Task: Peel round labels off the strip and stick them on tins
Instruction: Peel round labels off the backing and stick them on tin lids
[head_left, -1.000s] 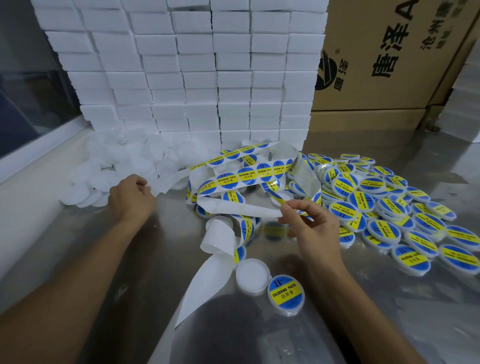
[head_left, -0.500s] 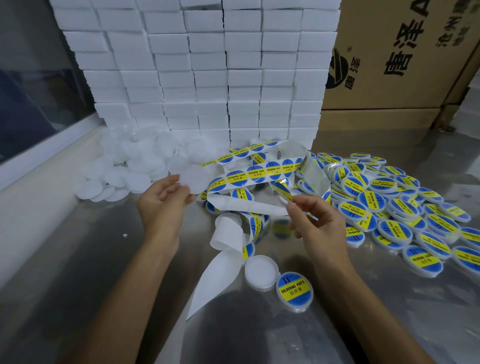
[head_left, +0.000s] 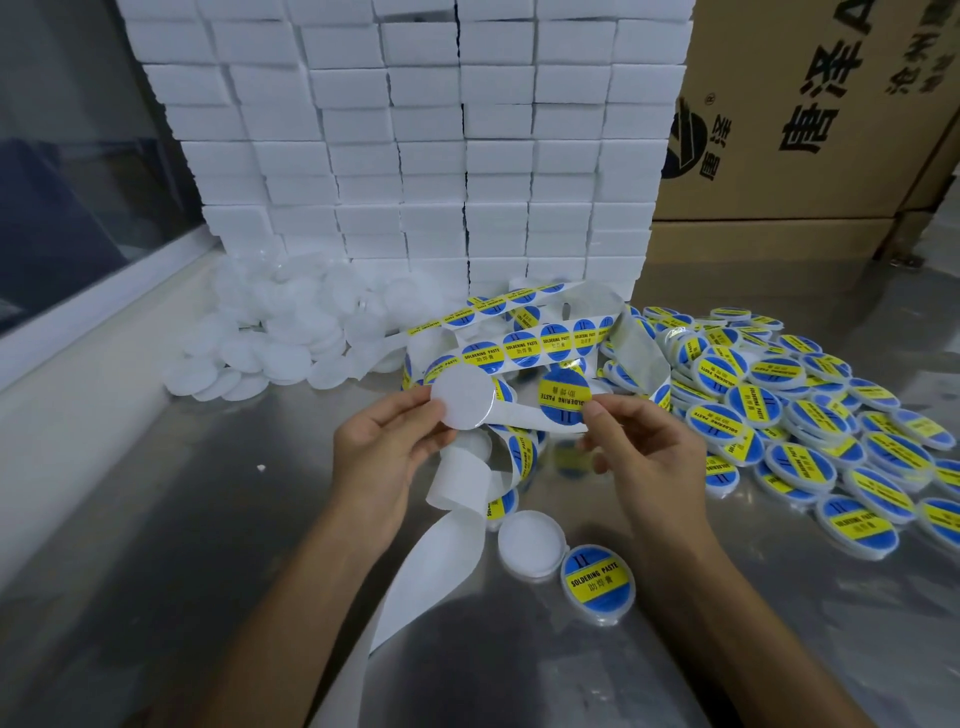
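The left hand is gripping a plain white tin by its edge, just left of the label strip. The right hand is pinching a peeled blue-and-yellow label right of that tin, in front of the strip.

Your left hand has come in from the pile of plain white round tins at ten o'clock to the middle of the steel table, and it now holds one unlabelled white round tin up between thumb and fingers, its flat face toward you. A second ago that hand was down at the pile with nothing showing in it. Your right hand has freed a blue-and-yellow round label from the white backing strip; you pinch it by its edge, just to the three o'clock side of the raised tin, not yet touching it.
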